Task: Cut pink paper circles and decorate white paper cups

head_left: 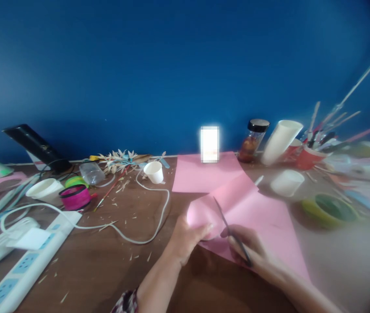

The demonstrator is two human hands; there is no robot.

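Note:
My left hand (189, 237) is closed on the near left edge of a pink paper sheet (276, 230), thumb on top. The held part of the sheet curls upward. In my right hand (248, 243) is a slim dark-bladed tool (223, 216), its pointed tip slanting up and left against the raised paper. Whether it is a knife or scissors I cannot tell, as my fingers cover its middle. Behind lies another flat pink sheet (191, 174), partly covered by the curled one.
At left are a white power strip (28, 263), its cable, and a magenta tape roll (74, 198). A paper cup (154, 172) stands mid-table. Toward the right are a dark-lidded jar (252, 141), a white cylinder (281, 142), a red brush cup (310, 157) and a yellow-green tape roll (330, 210).

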